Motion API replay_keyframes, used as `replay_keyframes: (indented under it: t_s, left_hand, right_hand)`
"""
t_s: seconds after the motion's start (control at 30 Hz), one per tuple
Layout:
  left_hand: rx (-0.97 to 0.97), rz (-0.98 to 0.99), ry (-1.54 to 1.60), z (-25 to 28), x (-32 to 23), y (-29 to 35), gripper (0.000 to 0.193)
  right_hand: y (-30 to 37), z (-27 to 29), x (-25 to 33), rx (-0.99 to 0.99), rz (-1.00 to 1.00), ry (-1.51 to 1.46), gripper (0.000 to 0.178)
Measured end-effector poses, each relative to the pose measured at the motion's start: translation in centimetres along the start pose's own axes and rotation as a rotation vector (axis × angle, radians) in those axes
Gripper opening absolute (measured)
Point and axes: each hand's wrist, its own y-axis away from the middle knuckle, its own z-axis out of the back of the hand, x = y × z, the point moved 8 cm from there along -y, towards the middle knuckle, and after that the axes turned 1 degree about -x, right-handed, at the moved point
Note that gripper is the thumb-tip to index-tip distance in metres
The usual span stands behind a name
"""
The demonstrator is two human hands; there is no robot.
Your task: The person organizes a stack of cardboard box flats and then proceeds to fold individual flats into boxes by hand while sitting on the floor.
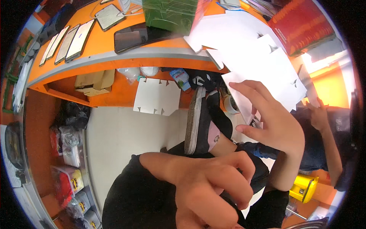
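Note:
My right hand (272, 124) is raised beside the table's edge, thumb and fingers apart, with nothing seen in it. Just behind its fingertips a white notched card sheet (238, 91) hangs over the edge, and I cannot tell whether they touch. That sheet belongs to a spread of flat white card sheets (248, 42) on the table. Low in the middle, over my lap, my left hand (213, 187) is curled with its fingers bent inward. Its fingertips are mostly hidden, so what it may hold does not show. Another white notched card (157, 96) leans at the lower shelf.
Several phones (80, 40) and a dark tablet-like device (131, 37) lie on the orange table (103, 53), near a green box (171, 15). A red box (301, 26) stands far right. A co-worker's hand (318, 114) is by the sheets. Below sits an open carton (95, 82).

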Motion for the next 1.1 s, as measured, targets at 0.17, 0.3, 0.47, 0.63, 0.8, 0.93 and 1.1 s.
replay_keyframes:
  t_s: [0.17, 0.3, 0.47, 0.63, 0.8, 0.93, 1.1]
  left_hand:
    - [-0.238, 0.127, -0.143, 1.8, 0.5, 0.3, 0.009]
    - [0.043, -0.073, 0.151, 2.4, -0.4, -0.4, 0.01]
    - [-0.175, 0.095, 0.021, 6.5, 1.0, -0.1, 0.012]
    - [-0.501, 0.32, -0.13, 10.7, 1.8, 1.2, 0.019]
    - [-0.21, 0.582, -0.362, 13.5, 5.7, 2.9, 0.021]
    - [0.342, 0.465, -1.206, 13.5, 9.9, 0.9, 0.039]
    - [0.757, 0.283, -1.34, 9.2, 12.4, -1.3, 0.036]
  right_hand:
    - [-1.4, -0.4, 0.1, 0.14, -0.031, 0.154, 0.079]
    - [-2.3, -0.7, 0.0, 0.06, -0.111, 0.318, 0.08]
    - [-2.1, 0.2, -0.7, -0.081, -0.233, 0.355, 0.076]
    - [0.6, 1.2, -0.1, -0.113, -0.354, 0.296, 0.071]
    - [0.5, 2.1, -2.2, -0.236, -0.345, 0.348, 0.069]
    - [0.6, 2.0, -2.5, -0.203, -0.218, 0.419, 0.054]
    - [2.1, 2.2, -3.4, -0.098, -0.296, 0.279, 0.057]
